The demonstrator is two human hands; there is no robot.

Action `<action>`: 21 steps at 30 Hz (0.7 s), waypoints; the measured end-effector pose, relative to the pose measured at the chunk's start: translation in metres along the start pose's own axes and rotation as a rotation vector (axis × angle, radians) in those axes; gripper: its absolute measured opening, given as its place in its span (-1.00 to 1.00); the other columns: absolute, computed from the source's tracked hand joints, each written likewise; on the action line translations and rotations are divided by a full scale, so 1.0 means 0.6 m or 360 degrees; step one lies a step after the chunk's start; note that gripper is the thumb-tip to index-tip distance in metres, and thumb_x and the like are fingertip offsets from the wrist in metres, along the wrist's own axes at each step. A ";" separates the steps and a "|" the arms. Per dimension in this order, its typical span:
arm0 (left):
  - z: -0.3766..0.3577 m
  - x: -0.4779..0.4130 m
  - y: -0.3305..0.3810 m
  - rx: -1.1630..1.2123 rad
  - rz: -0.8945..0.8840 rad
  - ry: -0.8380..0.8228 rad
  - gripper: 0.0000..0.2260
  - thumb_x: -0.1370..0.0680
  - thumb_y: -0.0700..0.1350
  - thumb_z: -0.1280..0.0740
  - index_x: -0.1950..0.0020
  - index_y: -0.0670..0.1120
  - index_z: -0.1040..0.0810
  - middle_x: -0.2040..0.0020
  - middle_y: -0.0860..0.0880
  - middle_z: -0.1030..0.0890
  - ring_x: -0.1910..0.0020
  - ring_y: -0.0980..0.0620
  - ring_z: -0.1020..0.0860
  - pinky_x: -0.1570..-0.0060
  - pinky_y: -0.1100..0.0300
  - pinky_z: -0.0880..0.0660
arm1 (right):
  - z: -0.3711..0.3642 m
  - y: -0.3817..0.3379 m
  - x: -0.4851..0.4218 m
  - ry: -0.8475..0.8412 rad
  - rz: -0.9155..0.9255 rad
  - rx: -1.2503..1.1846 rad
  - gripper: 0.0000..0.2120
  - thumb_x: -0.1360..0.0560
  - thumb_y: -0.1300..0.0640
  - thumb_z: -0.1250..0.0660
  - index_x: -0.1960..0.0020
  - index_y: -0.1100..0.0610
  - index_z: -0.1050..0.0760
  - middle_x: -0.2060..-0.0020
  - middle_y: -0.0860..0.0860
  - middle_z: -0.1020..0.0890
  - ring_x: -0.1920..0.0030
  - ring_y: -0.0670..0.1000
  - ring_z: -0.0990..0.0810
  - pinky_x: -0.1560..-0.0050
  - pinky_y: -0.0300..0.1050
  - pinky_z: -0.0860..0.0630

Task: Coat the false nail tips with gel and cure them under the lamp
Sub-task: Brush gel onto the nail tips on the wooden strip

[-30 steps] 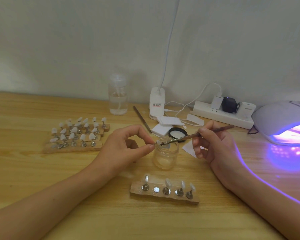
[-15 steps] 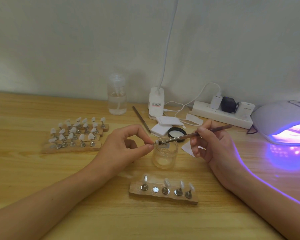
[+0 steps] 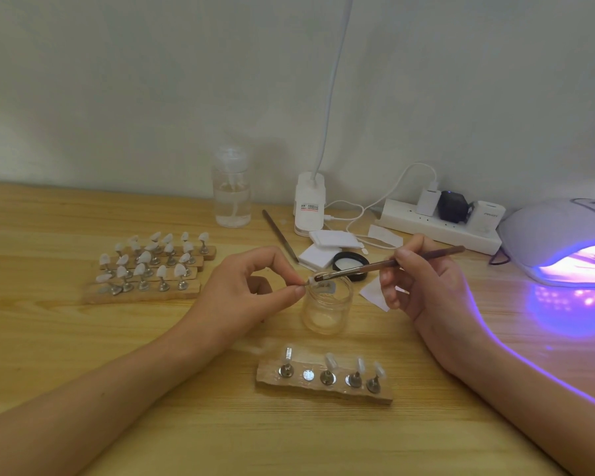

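Brush point(image 3: 358, 270) (right grip point(image 3: 423, 286) pinch) nearer nail tip point(image 3: 310, 280) (left grip point(image 3: 248, 290) pinch) above jar rim point(image 3: 350, 286)

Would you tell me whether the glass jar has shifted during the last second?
No; the glass jar stays just beyond the wooden nail stand.

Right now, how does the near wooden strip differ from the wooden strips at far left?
The near strip lies alone, with four clear tips and one bare slot; the far strips lie side by side, crowded with whiter, broader tips. Both are wooden and carry tips on metal stands.
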State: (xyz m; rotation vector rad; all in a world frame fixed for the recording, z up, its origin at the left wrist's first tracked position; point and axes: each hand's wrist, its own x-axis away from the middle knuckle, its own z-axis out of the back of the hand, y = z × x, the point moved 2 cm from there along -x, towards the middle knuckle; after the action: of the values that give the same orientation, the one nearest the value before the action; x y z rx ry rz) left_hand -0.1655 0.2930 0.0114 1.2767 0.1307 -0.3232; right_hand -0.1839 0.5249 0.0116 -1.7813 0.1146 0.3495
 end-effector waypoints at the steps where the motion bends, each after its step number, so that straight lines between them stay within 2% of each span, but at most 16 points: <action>1: 0.000 0.000 0.000 -0.0001 0.0002 -0.0003 -0.89 -0.43 -0.14 -0.51 0.23 0.02 -0.62 0.09 -0.33 -0.61 0.42 0.09 -0.41 0.34 0.17 -0.43 | -0.001 0.000 0.001 -0.0006 0.0009 0.0032 -0.81 -0.51 0.09 -0.37 0.20 0.13 -0.41 0.39 0.06 -0.56 0.42 -0.03 -0.52 0.43 -0.23 -0.47; 5: 0.000 0.000 -0.001 0.0002 0.0009 -0.0005 -0.89 -0.43 -0.14 -0.51 0.22 0.01 -0.62 0.09 -0.32 -0.61 0.42 0.10 -0.41 0.35 0.19 -0.44 | 0.000 0.000 0.000 0.0046 -0.0006 0.0037 -0.84 -0.45 0.07 -0.34 0.21 0.12 -0.42 0.40 0.06 -0.56 0.43 -0.03 -0.51 0.44 -0.23 -0.46; 10: 0.000 0.001 -0.001 0.0004 0.0013 -0.0012 -0.90 -0.44 -0.15 -0.51 0.22 -0.01 -0.62 0.09 -0.32 -0.61 0.42 0.10 -0.42 0.35 0.23 -0.43 | -0.002 0.001 0.001 -0.0029 0.0001 0.0020 -0.83 -0.50 0.08 -0.36 0.24 0.08 -0.44 0.40 0.06 -0.56 0.42 -0.03 -0.52 0.44 -0.24 -0.46; 15: 0.000 0.000 -0.001 0.0002 0.0009 -0.0008 -0.90 -0.43 -0.14 -0.51 0.22 -0.02 -0.62 0.09 -0.27 -0.63 0.42 0.11 -0.42 0.34 0.21 -0.44 | 0.004 0.002 -0.002 0.0047 -0.0013 0.0000 -0.85 -0.53 0.14 -0.29 0.20 0.12 -0.40 0.41 0.05 -0.56 0.43 -0.04 -0.50 0.45 -0.24 -0.45; 19: 0.001 0.000 -0.004 0.0006 -0.0012 -0.0014 -0.90 -0.43 -0.14 -0.51 0.23 0.00 -0.62 0.10 -0.25 -0.63 0.42 0.12 -0.42 0.36 0.25 -0.43 | -0.001 0.001 0.001 -0.0011 0.0034 0.0080 -0.82 -0.53 0.09 -0.36 0.22 0.09 -0.46 0.39 0.07 -0.57 0.42 -0.02 -0.53 0.43 -0.22 -0.47; 21: 0.001 -0.001 -0.006 0.0005 -0.0025 -0.0011 -0.90 -0.43 -0.13 -0.52 0.23 0.01 -0.62 0.10 -0.26 -0.62 0.41 0.10 -0.42 0.36 0.24 -0.43 | 0.000 0.001 0.001 0.0030 0.0022 0.0083 -0.84 -0.51 0.10 -0.33 0.20 0.12 -0.43 0.40 0.07 -0.56 0.43 -0.02 -0.52 0.44 -0.22 -0.46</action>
State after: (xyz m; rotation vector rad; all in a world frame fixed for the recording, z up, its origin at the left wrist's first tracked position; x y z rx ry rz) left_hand -0.1673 0.2918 0.0084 1.2782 0.1342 -0.3416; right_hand -0.1836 0.5246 0.0110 -1.7331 0.1482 0.3368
